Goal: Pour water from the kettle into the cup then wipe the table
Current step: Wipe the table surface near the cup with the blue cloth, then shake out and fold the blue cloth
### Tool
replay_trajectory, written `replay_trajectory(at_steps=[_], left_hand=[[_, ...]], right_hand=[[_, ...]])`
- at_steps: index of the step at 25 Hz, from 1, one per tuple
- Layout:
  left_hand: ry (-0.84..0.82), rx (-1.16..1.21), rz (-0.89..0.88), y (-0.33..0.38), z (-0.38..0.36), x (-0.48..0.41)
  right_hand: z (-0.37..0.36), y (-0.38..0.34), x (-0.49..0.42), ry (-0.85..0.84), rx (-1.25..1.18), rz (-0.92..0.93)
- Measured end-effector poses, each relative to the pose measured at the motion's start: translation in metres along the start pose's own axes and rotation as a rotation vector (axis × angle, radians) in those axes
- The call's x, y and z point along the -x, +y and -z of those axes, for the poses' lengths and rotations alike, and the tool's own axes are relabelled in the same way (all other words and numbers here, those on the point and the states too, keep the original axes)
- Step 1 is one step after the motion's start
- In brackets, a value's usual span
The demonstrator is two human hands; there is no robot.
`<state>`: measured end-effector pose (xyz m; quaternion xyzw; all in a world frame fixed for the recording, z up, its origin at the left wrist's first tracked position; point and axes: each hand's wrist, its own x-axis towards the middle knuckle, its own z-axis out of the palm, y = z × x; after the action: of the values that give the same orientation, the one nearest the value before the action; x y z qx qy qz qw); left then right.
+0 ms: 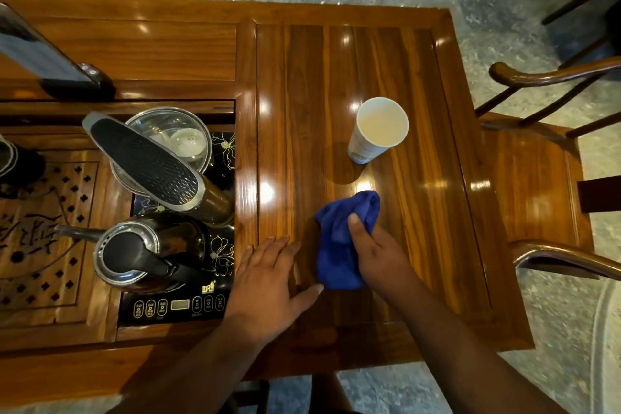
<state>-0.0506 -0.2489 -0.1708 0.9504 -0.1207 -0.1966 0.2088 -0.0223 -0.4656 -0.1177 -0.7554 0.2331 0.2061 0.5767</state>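
A steel kettle (134, 254) with a black lid and handle sits on the black heater panel (178, 306) at the left. A white paper cup (378, 128) stands upright on the glossy wooden table (420, 212), with pale liquid inside. My right hand (373, 252) grips a crumpled blue cloth (339, 245) pressed onto the table in front of the cup. Beside the cloth, my left hand (268, 276) lies flat on the wood with its fingers spread and holds nothing.
A tall faucet arm (148, 168) leans over a steel bowl (168, 138) holding small white cups. A carved wooden tea tray (43, 228) is at the far left. Wooden armchairs (554, 178) stand to the right and behind the table.
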Motion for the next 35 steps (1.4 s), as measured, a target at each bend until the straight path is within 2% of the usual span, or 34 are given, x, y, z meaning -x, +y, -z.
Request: replay_trajectory(at_steps=[2, 5, 10, 12, 14, 18, 22, 24, 28, 31, 35], left_hand=[[-0.016, 0.123, -0.012, 0.007, 0.013, -0.007], [-0.048, 0.429, 0.021, 0.019, 0.032, -0.014], [-0.067, 0.763, 0.188, 0.030, 0.047, -0.014], [-0.060, 0.843, 0.191, 0.034, 0.054, -0.014], [0.007, 0.886, 0.184, 0.039, 0.064, -0.012], [0.176, 0.717, 0.227, 0.045, 0.080, -0.011], [0.110, 0.607, 0.164, 0.050, 0.092, -0.014], [0.143, 0.590, 0.172, 0.048, 0.100, -0.016], [0.179, 0.751, 0.245, 0.051, 0.124, -0.019], [0.146, 0.947, 0.251, 0.060, 0.149, -0.025], [0.078, 1.077, 0.226, 0.070, 0.178, -0.026]], right_hand=[[0.002, -0.006, -0.001, -0.057, -0.171, -0.082], [0.004, -0.013, 0.001, -0.153, -0.376, -0.136], [0.013, -0.024, 0.007, -0.240, -0.459, -0.139], [0.014, -0.027, 0.010, -0.272, -0.470, -0.116], [0.011, -0.031, 0.012, -0.269, -0.412, -0.061], [0.000, -0.042, 0.016, -0.124, -0.132, 0.031], [-0.008, -0.053, 0.025, -0.107, -0.017, 0.100], [-0.002, -0.058, 0.028, -0.071, 0.013, 0.148], [0.023, -0.060, 0.027, 0.075, 0.148, 0.207], [0.039, -0.056, 0.031, 0.149, 0.231, 0.197], [0.054, -0.044, 0.036, 0.231, 0.284, 0.169]])
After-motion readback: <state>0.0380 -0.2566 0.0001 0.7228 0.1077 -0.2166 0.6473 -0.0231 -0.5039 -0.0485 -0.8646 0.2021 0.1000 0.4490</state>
